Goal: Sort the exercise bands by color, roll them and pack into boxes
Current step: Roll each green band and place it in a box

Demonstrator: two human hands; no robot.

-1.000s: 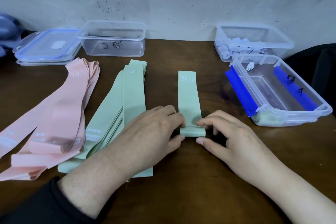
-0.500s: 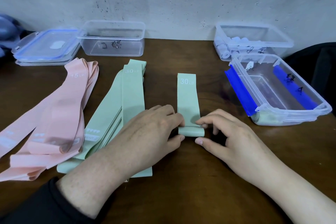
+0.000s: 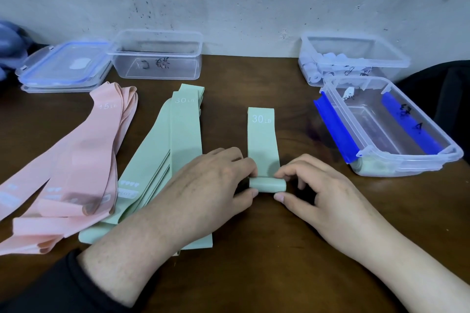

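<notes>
Head view: a single flat mint-green elastic exercise band marked "30 LB" (image 3: 262, 140) lies on the dark brown wooden table (image 3: 254, 274), with its long axis running straight away from the person toward the wall. Its near end is turned into a short tight roll (image 3: 267, 185) that lies crosswise to that axis.

The left hand (image 3: 203, 193) pinches the left end of the roll, fingers curled on top and thumb at the near side. The right hand (image 3: 323, 193) pinches the right end in the same way, its index finger on the roll and its thumb just below. Both hands sit on the near side of the unrolled length, one at each end, equally close.

The remaining flat length extends directly ahead of the roll, so the next roll travel appears to be forward, away from the person, along the band's axis.

The clear plastic box with blue clip flaps (image 3: 396, 134) stands to the right of the band, nearer the right hand. A fanned stack of mint-green bands (image 3: 167, 160) lies just left of the left hand, with a pile of pink bands (image 3: 76, 168) further left.
</notes>
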